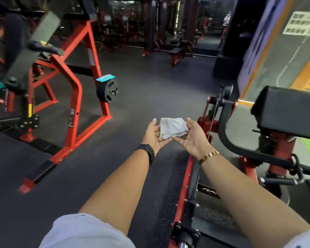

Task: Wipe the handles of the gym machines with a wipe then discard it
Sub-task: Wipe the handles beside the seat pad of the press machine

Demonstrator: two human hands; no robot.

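A crumpled white wipe (172, 128) lies across both my upturned palms, held out in front of me over the dark gym floor. My left hand (153, 136), with a black watch on the wrist, supports its left side with straight fingers. On the other side, my right hand (191, 136), with a gold bangle, carries the wipe on relaxed fingers. A black handle (277, 181) of the machine on my right sticks out below its black pad (290, 111). To my left stands a red machine (75, 90) with a black grip bar (45, 49).
A black weight plate (106, 91) with a blue packet on top hangs from the red frame. The right machine's red base rail (184, 185) runs along the floor under my right forearm. More red machines and a bench (177, 52) stand at the back, with open floor between.
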